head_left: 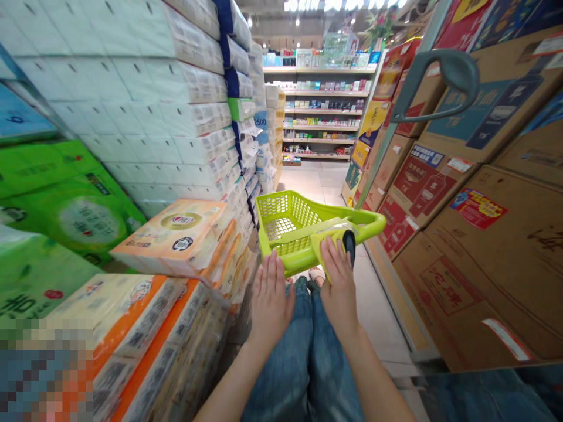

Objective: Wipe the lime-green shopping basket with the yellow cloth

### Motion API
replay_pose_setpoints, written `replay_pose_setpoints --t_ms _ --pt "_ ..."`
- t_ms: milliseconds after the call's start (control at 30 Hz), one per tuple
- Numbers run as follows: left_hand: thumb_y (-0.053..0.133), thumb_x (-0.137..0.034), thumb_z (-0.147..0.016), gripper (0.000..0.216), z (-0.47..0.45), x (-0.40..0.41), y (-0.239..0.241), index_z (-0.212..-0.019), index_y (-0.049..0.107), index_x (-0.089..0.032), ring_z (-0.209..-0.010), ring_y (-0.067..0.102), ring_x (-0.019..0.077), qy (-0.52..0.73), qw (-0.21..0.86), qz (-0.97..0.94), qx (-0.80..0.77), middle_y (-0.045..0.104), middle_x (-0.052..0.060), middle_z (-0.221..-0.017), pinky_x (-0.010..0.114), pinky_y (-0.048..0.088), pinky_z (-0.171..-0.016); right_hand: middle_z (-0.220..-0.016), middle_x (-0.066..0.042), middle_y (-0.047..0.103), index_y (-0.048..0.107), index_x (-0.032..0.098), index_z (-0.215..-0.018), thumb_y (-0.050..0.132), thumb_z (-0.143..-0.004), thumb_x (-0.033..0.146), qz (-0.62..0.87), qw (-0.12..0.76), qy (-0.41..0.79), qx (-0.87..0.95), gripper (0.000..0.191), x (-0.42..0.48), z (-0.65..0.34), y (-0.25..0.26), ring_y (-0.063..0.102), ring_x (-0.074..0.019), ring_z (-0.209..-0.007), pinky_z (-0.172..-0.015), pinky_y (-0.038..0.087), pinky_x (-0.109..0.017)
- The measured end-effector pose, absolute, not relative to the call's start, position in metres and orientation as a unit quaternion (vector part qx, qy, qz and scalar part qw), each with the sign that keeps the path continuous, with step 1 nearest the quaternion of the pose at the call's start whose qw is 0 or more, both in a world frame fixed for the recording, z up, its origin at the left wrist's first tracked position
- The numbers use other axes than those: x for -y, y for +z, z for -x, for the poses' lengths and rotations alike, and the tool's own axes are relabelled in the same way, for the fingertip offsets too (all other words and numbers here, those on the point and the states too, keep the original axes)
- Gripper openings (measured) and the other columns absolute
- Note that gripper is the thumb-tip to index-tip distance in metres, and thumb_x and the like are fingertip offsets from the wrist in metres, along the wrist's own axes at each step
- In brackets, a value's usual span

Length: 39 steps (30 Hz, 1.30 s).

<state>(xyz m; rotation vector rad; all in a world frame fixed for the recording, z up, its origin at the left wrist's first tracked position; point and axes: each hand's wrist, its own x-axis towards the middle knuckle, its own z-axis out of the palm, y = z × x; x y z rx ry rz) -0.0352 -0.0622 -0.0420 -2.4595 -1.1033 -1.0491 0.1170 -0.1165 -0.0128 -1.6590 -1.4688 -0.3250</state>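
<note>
A lime-green shopping basket with lattice sides stands ahead of my knees, tilted in view. No goods show in its visible part. My left hand is open, its fingers stretched flat at the near left corner of the basket rim. My right hand has its fingers over a yellow-green packet with shiny clear film at the near rim. A black rounded part sticks out beside these fingers; its kind I cannot make out. A pole with a grey handle rises behind the basket's right end.
Tall stacks of white tissue packs line the left side, with orange tissue packs lower down. Cardboard cartons are piled on the right. A narrow tiled aisle leads to shelves of small goods.
</note>
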Motion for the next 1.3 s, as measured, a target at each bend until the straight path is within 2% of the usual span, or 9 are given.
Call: replay_pose_setpoints --t_ms 133,333,467,633,733,900,1000,1133,1300 --pt "0.050 -0.027 -0.095 0.080 0.032 0.062 -0.043 -0.156 0.004 -0.005 -0.150 0.020 0.0303 -0.367 0.120 0.838 0.386 0.028 0.024 -0.158 0.050 0.033 -0.117 -0.159 -0.008 0.034 0.022 0.024 -0.156 0.032 -0.077 -0.005 0.680 0.450 -0.125 0.565 0.085 0.115 -0.110 -0.008 0.018 -0.0220 -0.151 -0.121 0.021 -0.058" --pt "0.038 -0.017 -0.095 0.069 0.035 0.061 -0.046 -0.156 0.006 -0.004 -0.151 0.017 0.0294 -0.356 0.132 0.843 0.381 0.027 0.024 -0.158 0.050 0.033 -0.117 -0.158 -0.008 0.037 0.018 0.022 -0.157 0.034 -0.087 0.001 0.622 0.419 -0.105 0.653 0.075 0.116 -0.057 -0.018 0.020 -0.0205 -0.151 -0.120 0.028 -0.050" --pt "0.046 -0.024 -0.095 0.076 0.037 0.061 -0.044 -0.156 0.005 -0.004 -0.150 0.019 0.0299 -0.356 0.124 0.846 0.377 0.028 0.024 -0.158 0.049 0.032 -0.118 -0.156 -0.006 0.041 0.023 0.026 -0.156 0.033 -0.084 -0.002 0.611 0.417 -0.110 0.664 0.078 0.120 -0.085 -0.018 0.023 -0.0190 -0.150 -0.121 0.028 -0.051" --pt "0.051 -0.027 -0.095 0.080 0.034 0.061 -0.043 -0.156 0.005 -0.005 -0.150 0.020 0.0297 -0.368 0.118 0.842 0.376 0.030 0.023 -0.157 0.049 0.030 -0.118 -0.160 -0.007 0.033 0.023 0.025 -0.156 0.031 -0.075 -0.006 0.683 0.473 -0.120 0.544 0.087 0.120 -0.119 -0.012 0.018 -0.0213 -0.151 -0.121 0.020 -0.057" --pt "0.050 -0.028 -0.095 0.079 0.033 0.061 -0.045 -0.156 0.004 -0.004 -0.150 0.019 0.0302 -0.371 0.124 0.837 0.383 0.028 0.024 -0.157 0.049 0.032 -0.117 -0.160 -0.007 0.032 0.021 0.023 -0.157 0.033 -0.077 -0.005 0.676 0.459 -0.116 0.565 0.085 0.118 -0.095 -0.013 0.017 -0.0214 -0.151 -0.121 0.022 -0.057" --pt "0.043 -0.025 -0.096 0.073 0.035 0.061 -0.046 -0.156 0.005 -0.005 -0.150 0.018 0.0296 -0.359 0.120 0.846 0.375 0.026 0.023 -0.159 0.049 0.032 -0.117 -0.156 -0.007 0.040 0.022 0.024 -0.156 0.034 -0.084 -0.001 0.603 0.420 -0.100 0.671 0.078 0.119 -0.067 -0.018 0.023 -0.0187 -0.150 -0.120 0.029 -0.048" --pt "0.045 -0.027 -0.096 0.076 0.036 0.061 -0.044 -0.156 0.004 -0.006 -0.150 0.020 0.0294 -0.358 0.120 0.844 0.380 0.027 0.023 -0.158 0.048 0.032 -0.118 -0.155 -0.006 0.041 0.023 0.027 -0.156 0.032 -0.080 -0.003 0.615 0.439 -0.106 0.646 0.082 0.119 -0.093 -0.017 0.025 -0.0197 -0.149 -0.120 0.028 -0.053" --pt "0.047 -0.028 -0.097 0.077 0.035 0.061 -0.044 -0.156 0.003 -0.007 -0.150 0.021 0.0303 -0.364 0.114 0.843 0.378 0.026 0.023 -0.159 0.049 0.031 -0.118 -0.160 -0.005 0.033 0.020 0.027 -0.157 0.033 -0.074 -0.005 0.684 0.480 -0.118 0.536 0.090 0.117 -0.120 -0.014 0.018 -0.0217 -0.151 -0.121 0.021 -0.058" --pt "0.049 -0.028 -0.096 0.079 0.032 0.061 -0.047 -0.156 0.002 -0.007 -0.150 0.018 0.0307 -0.377 0.110 0.837 0.381 0.026 0.024 -0.159 0.050 0.032 -0.117 -0.160 -0.007 0.032 0.018 0.023 -0.157 0.032 -0.082 -0.002 0.661 0.447 -0.110 0.593 0.081 0.118 -0.084 -0.018 0.016 -0.0209 -0.152 -0.121 0.024 -0.054"
